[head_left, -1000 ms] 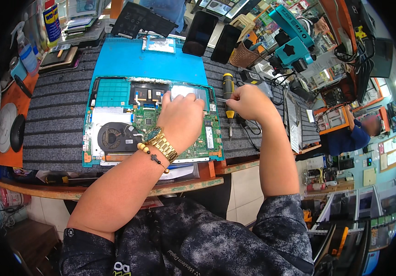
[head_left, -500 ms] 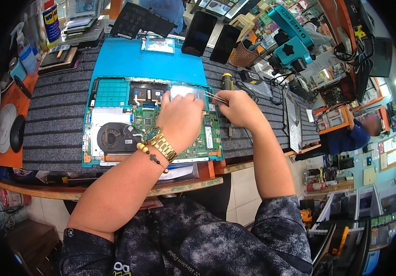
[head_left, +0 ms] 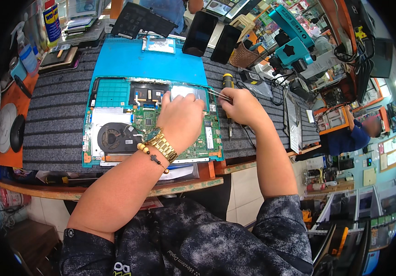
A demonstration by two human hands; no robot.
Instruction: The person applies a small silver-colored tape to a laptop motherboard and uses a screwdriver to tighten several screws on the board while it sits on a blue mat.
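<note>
I see the laptop base (head_left: 109, 93) left of centre in the frame, lying with its circuit board (head_left: 147, 120) and round black fan (head_left: 112, 137) exposed. The left hand (head_left: 183, 115) rests over its upper right part, fingers bent down at a silvery rectangular panel (head_left: 189, 89) — from here I cannot tell whether they grip it or only press on it. A gold watch (head_left: 165, 146) and a beaded bracelet (head_left: 153, 157) circle that wrist.

Just right of the laptop, I have the right hand (head_left: 243, 106) with thumb and fingers pinched around metal tweezers (head_left: 219, 95). Their tips point to the upper left, at the laptop's right edge; I cannot make out whether they touch it.

A yellow-and-black screwdriver (head_left: 228, 80) lies partly hidden behind the right hand, on the grey striped mat (head_left: 60, 110). Above the laptop spreads a blue mat (head_left: 149, 66) — with a flat black part (head_left: 138, 20) and two dark phones (head_left: 200, 33) near its far end, at the top of the frame.
</note>
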